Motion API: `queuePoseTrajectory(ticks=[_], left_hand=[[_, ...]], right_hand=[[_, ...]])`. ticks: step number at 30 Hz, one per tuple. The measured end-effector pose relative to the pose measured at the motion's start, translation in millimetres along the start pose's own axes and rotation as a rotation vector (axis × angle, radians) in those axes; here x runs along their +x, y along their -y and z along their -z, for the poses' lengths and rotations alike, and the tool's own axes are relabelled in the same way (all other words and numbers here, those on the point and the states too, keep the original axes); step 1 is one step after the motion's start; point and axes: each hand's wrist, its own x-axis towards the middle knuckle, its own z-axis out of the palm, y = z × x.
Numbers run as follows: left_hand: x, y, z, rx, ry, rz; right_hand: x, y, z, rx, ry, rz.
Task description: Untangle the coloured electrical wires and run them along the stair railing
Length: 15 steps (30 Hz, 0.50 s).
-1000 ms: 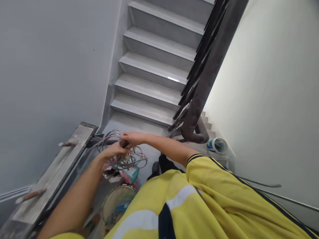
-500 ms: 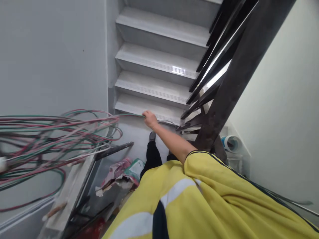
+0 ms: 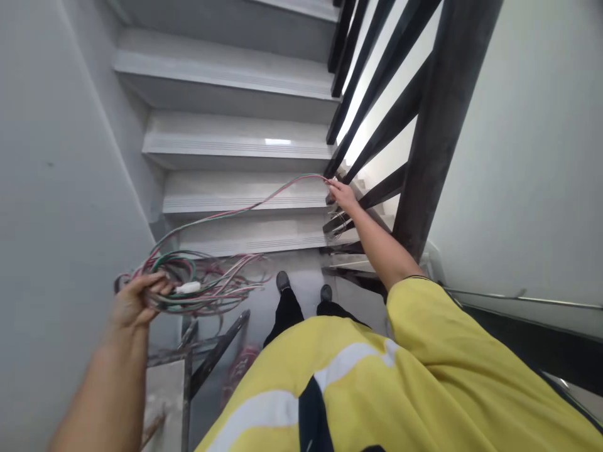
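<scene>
left hand (image 3: 134,301): we are clenching the wire bundle (image 3: 198,289).
right hand (image 3: 343,194): fingers pinching the wire end (image 3: 301,182) beside the railing (image 3: 377,125).
risk: we judge loose loops may be snagging or tripping us on the stairs (image 3: 235,144).

The wires (image 3: 207,285) wear smooth plastic sheathing, red, green and white, faintly shiny. The steps (image 3: 235,147) look like polished stone or tile, glossy enough to catch a glare. The railing (image 3: 443,125) is dark, matt metal. The walls (image 3: 56,157) are smooth matt paint. The shirt (image 3: 424,383) is soft yellow cloth
</scene>
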Motion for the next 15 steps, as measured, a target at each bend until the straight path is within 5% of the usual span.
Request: queuePoseTrajectory(ticks=[2,5,9,12,15], left_hand=[[18,-6,-26.6,-0.100,0.092,0.001],[27,-31,-58.5,-0.245,0.162,-0.063],[23,-72,-98.3,-0.307,0.224,-0.237],[27,-77,-147.3,-0.145,0.322,-0.279],[42,-50,-214.5,0.150,0.321,-0.275]], right_hand=[[-11,-23,-14,-0.126,-0.102,-0.123],[-33,-54,-46,-0.291,-0.072,-0.291],[-74,-58,-68,-0.335,-0.102,-0.358],[-134,-25,-38,-0.115,-0.137,-0.329],[-204,15,43,0.149,-0.377,-0.067]])
